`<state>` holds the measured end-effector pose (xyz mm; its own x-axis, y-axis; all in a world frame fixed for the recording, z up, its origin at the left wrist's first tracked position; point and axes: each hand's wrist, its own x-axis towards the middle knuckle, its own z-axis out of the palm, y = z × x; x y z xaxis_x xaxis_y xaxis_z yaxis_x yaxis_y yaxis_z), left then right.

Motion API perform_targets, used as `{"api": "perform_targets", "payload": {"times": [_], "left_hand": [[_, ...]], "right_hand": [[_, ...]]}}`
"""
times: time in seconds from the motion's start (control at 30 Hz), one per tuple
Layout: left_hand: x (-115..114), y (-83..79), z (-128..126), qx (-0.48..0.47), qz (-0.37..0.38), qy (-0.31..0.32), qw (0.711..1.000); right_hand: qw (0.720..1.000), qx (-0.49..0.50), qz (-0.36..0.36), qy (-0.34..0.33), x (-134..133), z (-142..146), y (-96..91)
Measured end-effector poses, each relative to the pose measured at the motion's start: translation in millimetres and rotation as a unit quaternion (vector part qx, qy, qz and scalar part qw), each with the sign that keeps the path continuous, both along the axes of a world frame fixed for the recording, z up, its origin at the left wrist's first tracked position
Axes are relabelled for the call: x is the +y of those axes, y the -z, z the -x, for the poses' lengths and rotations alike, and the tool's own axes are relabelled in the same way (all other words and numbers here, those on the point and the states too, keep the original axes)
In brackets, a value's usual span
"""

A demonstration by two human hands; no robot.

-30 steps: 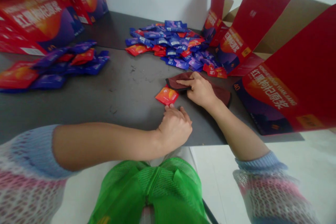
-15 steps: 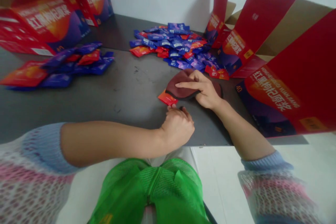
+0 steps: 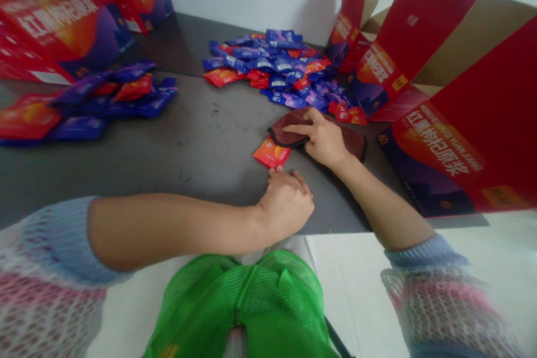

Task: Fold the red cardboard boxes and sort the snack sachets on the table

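A small red-orange sachet (image 3: 271,152) lies flat on the dark grey table (image 3: 168,156). My left hand (image 3: 287,204) is curled just below it, fingertips pinching its near edge. My right hand (image 3: 321,137) presses a dark maroon cloth (image 3: 293,123) onto the table; the cloth overlaps the sachet's far right corner, index finger stretched along the cloth's edge. The rest of the cloth (image 3: 354,145) runs under my right palm.
A heap of blue and red sachets (image 3: 281,70) lies behind the cloth, another heap (image 3: 109,98) at the left. Red printed cartons (image 3: 62,22) stand at the back left, open ones (image 3: 453,134) at the right. A green mesh bag (image 3: 251,302) sits below the table's front edge.
The cloth slid left over the sachet half a second ago, then back right, so most of the sachet shows again. My left hand has stayed at the sachet's near edge.
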<state>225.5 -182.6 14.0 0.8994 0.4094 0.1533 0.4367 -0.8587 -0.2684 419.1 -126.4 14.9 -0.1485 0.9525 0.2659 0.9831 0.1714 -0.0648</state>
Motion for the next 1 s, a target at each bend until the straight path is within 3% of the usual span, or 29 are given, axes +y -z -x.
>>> {"api": "perform_targets", "payload": {"times": [0.17,0.33,0.5,0.63,0.7,0.83,1.0], "left_hand": [[5,-0.3,1,-0.016,0.007,0.015,1.0],[9,-1.9,2,-0.04,0.005,0.038,0.998],[21,1.9,7,-0.076,-0.019,0.07,0.994],[26,5.7,10,-0.102,-0.039,0.078,0.991],[24,5.1,8,-0.095,-0.04,0.062,0.993],[17,-0.4,3,-0.06,-0.016,0.033,0.998],[10,-3.4,0,-0.009,-0.009,0.019,1.0]], "right_hand": [[0.997,-0.003,-0.021,0.08,2,-19,-0.1],[0.994,0.03,-0.076,0.07,-11,-12,-8.2],[0.996,0.055,-0.067,-0.008,-27,20,-10.8],[0.992,0.058,0.016,-0.108,-27,32,-7.1],[0.989,0.049,0.06,-0.124,-24,34,-8.8],[0.992,0.03,0.081,-0.097,-20,30,-18.4],[0.999,0.007,0.036,-0.017,-15,12,-15.5]]}}
